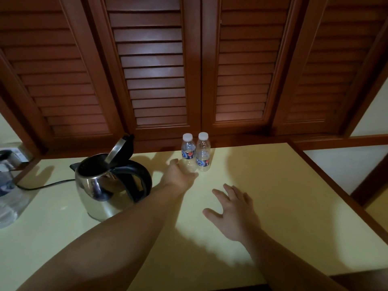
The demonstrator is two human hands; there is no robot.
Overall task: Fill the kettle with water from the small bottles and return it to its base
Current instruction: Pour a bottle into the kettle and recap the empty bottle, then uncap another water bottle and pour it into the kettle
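At table back: two bottles (196, 152), blue labels unreadable; left hand (178, 174) touching one, grip unclear; right hand (233, 208) relaxed.

Steel kettle (100, 185) lid-open beside two upright capped bottles (195, 152).

Single head-worn wide-angle view, looking forward and down across the counter (262, 175) toward louvered wooden doors (153, 70) at the back. Close range; both forearms enter from the bottom edge. No second view.
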